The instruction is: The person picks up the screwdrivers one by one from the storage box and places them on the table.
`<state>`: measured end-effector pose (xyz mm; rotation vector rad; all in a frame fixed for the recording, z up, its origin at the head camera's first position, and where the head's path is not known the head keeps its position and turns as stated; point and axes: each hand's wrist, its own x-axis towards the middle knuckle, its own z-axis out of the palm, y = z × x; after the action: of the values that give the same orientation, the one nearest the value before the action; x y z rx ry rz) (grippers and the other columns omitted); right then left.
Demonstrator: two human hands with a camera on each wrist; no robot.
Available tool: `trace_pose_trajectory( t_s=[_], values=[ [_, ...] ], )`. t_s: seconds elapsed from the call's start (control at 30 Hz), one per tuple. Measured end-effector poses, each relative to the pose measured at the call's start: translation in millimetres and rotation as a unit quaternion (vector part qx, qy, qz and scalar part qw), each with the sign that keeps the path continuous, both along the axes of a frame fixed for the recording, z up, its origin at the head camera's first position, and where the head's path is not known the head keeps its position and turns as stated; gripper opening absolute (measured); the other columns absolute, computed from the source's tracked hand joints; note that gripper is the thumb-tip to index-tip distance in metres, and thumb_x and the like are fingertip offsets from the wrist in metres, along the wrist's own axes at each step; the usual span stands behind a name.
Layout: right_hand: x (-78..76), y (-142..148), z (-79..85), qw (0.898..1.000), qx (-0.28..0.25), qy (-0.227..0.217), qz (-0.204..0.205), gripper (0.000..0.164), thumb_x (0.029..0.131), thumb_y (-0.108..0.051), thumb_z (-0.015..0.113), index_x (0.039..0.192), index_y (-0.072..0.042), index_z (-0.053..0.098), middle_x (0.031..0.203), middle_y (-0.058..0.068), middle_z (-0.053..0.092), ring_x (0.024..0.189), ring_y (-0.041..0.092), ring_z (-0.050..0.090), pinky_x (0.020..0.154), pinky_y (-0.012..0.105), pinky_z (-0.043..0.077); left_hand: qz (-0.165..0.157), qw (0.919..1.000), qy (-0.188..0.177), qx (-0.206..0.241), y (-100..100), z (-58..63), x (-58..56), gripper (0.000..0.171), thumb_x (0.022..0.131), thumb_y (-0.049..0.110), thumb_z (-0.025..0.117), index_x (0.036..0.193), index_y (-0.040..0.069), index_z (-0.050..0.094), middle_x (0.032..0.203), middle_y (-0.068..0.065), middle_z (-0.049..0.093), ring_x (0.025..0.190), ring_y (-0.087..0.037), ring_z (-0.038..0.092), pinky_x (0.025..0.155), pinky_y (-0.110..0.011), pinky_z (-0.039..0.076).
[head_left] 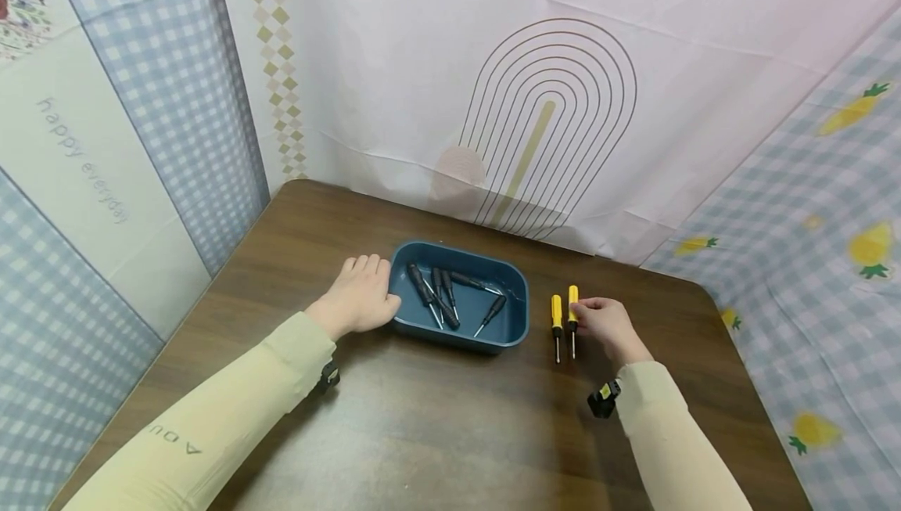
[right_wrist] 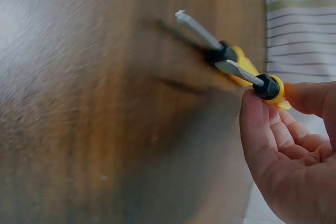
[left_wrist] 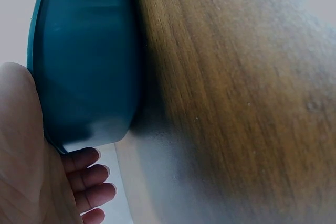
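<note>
From my end, I have the right hand (head_left: 607, 325) pinching a yellow screwdriver (head_left: 573, 296) by its handle, thumb on one side and fingertips on the other, to the right of the bin (head_left: 439, 332). My right wrist feed shows the grip close to the black collar, with a flat metal tip beyond it; I can't tell whether the tool is clear of the tabletop (head_left: 422, 433). Just left of it, a second yellow screwdriver (head_left: 557, 311) lies almost parallel, its handle also away from me and its shaft towards me.

My left hand (head_left: 360, 292) rests against the left end of the blue bin, fingers extended and thumb apart from them by the near corner. On the left wrist feed I see the palm along the rim and the fingertips past the bin's end.

Inside the bin I count several black screwdrivers (head_left: 417, 280), most of them bunched and overlapping towards the left and middle, one apart near the right end. The bin sits upright on the brown wood. Beyond the back edge hangs a white cloth (head_left: 394, 65) with a line-drawn arch, and a checked cloth (head_left: 788, 221) with yellow fruit hangs to the right
</note>
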<state>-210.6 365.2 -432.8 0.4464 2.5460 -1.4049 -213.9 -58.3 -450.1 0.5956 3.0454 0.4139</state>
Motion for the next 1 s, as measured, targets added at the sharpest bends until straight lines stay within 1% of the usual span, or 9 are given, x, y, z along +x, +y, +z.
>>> trace_pose_trajectory(
  t_s=[0.13,0.27,0.4,0.53,0.67,1.0],
  values=[
    [3.6,5,-6.2,1.0,0.004,-0.023,-0.003,0.04,0.099,-0.017,0.052,0.127,0.012,0.051,0.117,0.024,0.056,0.099,0.026,0.061,0.087,0.042,0.051,0.0,1.0,0.002,0.0,0,-0.4,0.0,0.048,0.088,0.035,0.049,0.118,-0.002,0.047,0.109,-0.014,0.046,0.103,-0.03,0.041,0.097,-0.049,0.028],
    [4.6,7,-10.6,0.999,0.006,-0.036,-0.008,0.04,0.099,-0.017,0.053,0.127,0.012,0.05,0.116,0.023,0.056,0.1,0.028,0.059,0.087,0.042,0.051,-0.001,1.0,0.002,0.0,0,-1.4,-0.4,0.047,0.088,0.035,0.049,0.118,-0.002,0.047,0.108,-0.013,0.046,0.103,-0.03,0.041,0.097,-0.049,0.028],
    [3.0,8,-14.2,0.999,0.01,-0.038,-0.01,0.038,0.098,-0.016,0.055,0.123,0.012,0.053,0.112,0.021,0.057,0.096,0.025,0.059,0.084,0.041,0.052,0.001,1.0,0.001,-0.002,0,-2.1,-0.8,0.048,0.088,0.036,0.049,0.118,-0.001,0.047,0.108,-0.013,0.046,0.103,-0.03,0.041,0.097,-0.049,0.027],
    [0.9,8,-17.9,0.999,0.019,-0.036,-0.014,0.033,0.096,-0.014,0.058,0.116,0.012,0.057,0.104,0.017,0.059,0.087,0.02,0.06,0.078,0.036,0.054,0.002,1.0,-0.001,-0.002,0,-1.4,-0.4,0.049,0.088,0.036,0.049,0.119,-0.001,0.046,0.109,-0.013,0.046,0.104,-0.03,0.041,0.097,-0.049,0.027],
    [-0.2,7,-19.7,0.999,0.022,-0.034,-0.019,0.031,0.095,-0.013,0.059,0.113,0.012,0.059,0.099,0.016,0.06,0.081,0.018,0.061,0.074,0.034,0.055,0.003,1.0,-0.003,-0.002,0,-0.2,0.4,0.05,0.088,0.036,0.049,0.12,-0.002,0.046,0.11,-0.014,0.046,0.105,-0.03,0.041,0.098,-0.049,0.027],
    [-0.8,9,-17.3,0.998,0.031,-0.051,-0.024,0.029,0.095,-0.015,0.061,0.11,0.01,0.062,0.104,0.016,0.06,0.086,0.021,0.061,0.079,0.037,0.054,0.003,1.0,-0.002,-0.003,0,-1.3,0.0,0.048,0.088,0.035,0.049,0.119,-0.002,0.046,0.109,-0.013,0.046,0.104,-0.03,0.04,0.098,-0.049,0.027]
  ],
)
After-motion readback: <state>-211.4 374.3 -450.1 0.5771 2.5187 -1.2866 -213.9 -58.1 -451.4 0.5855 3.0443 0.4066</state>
